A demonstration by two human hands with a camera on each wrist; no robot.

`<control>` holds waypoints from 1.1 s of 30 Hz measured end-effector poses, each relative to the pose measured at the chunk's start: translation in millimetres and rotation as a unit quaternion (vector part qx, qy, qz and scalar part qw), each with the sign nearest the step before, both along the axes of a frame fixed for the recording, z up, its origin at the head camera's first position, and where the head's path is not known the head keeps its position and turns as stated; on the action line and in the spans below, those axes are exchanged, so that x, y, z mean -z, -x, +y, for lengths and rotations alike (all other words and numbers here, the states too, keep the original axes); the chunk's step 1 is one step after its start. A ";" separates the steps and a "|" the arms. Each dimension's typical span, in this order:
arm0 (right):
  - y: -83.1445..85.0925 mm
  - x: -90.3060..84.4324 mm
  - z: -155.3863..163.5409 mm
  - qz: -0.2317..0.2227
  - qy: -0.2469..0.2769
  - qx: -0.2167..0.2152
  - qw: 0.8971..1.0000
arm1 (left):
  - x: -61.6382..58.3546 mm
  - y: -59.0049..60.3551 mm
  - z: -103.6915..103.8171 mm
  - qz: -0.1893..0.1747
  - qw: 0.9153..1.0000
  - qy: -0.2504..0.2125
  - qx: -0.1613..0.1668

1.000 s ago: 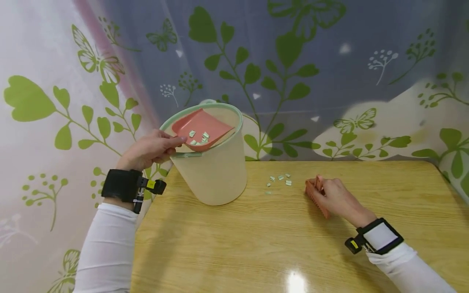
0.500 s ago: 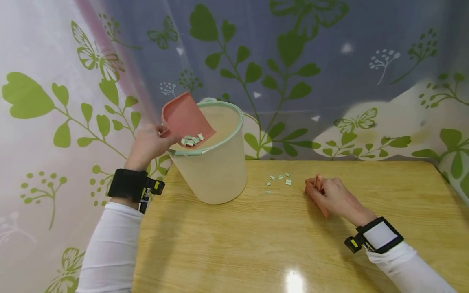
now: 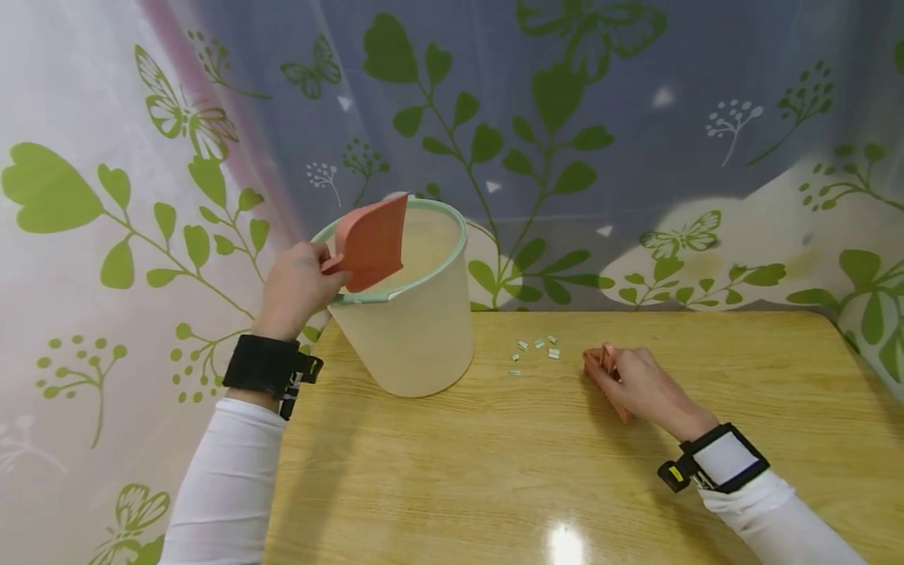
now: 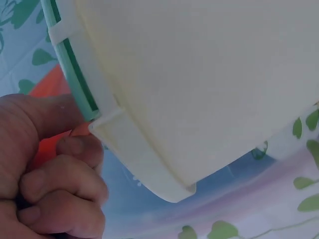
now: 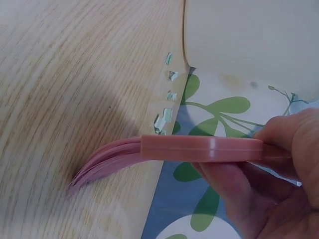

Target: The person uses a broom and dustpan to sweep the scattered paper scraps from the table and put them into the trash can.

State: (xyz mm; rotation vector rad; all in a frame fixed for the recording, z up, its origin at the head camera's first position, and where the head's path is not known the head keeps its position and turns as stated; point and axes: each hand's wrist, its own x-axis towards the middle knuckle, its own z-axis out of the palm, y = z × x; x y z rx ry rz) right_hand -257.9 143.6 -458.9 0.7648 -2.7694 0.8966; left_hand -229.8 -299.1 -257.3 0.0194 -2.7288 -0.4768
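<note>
Head view: curtain [image 3: 452,102] (leafy) behind bucket [image 3: 417,341] and scraps [image 3: 554,354]

Behind a wood-grain tabletop [image 3: 424,471] hangs a printed curtain [image 3: 469,35], whitish at the left and dusky blue across the middle, a pink stripe [image 3: 173,39] slanting between the two. Green leafy stems [image 3: 487,143] cover it, one at the left ending in a large heart-shaped leaf [image 3: 52,190]. Green butterflies [image 3: 187,118] sit among them, along with small white triangles [image 3: 492,187] and white berry sprigs [image 3: 733,116]. Pale, cloud-like shapes [image 3: 763,220] spread low on the right. The tabletop is yellowish, its far right corner rounded, with a patch of glare [image 3: 566,543] near the bottom of the head view. Both wrist views also catch stretches of the leafy curtain
</note>
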 end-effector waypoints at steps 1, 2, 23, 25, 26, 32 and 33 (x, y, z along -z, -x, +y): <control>-0.7 0.2 0.2 -0.002 0.001 -0.002 1.000 | 1.3 -0.1 1.2 0.010 1.000 0.007 0.001; -1.2 0.6 0.5 -0.005 0.003 -0.001 1.000 | 2.6 -0.1 2.3 0.020 1.000 0.013 0.000; -3.2 1.6 5.1 0.001 0.011 0.019 1.000 | 59.8 -51.1 59.7 -0.171 0.908 -0.337 0.180; -2.7 2.0 4.2 0.004 0.015 0.017 1.000 | 84.8 -50.1 68.2 -0.216 0.898 -0.331 0.191; -2.0 2.1 3.7 0.005 0.016 0.017 1.000 | 98.6 -48.2 71.8 -0.243 0.892 -0.327 0.197; 0.7 2.1 1.2 0.007 0.013 0.018 1.000 | 178.9 -35.2 90.0 -0.385 0.829 -0.313 0.257; 1.5 2.5 0.1 0.016 0.009 0.017 1.000 | 188.8 -33.7 92.6 -0.400 0.822 -0.307 0.266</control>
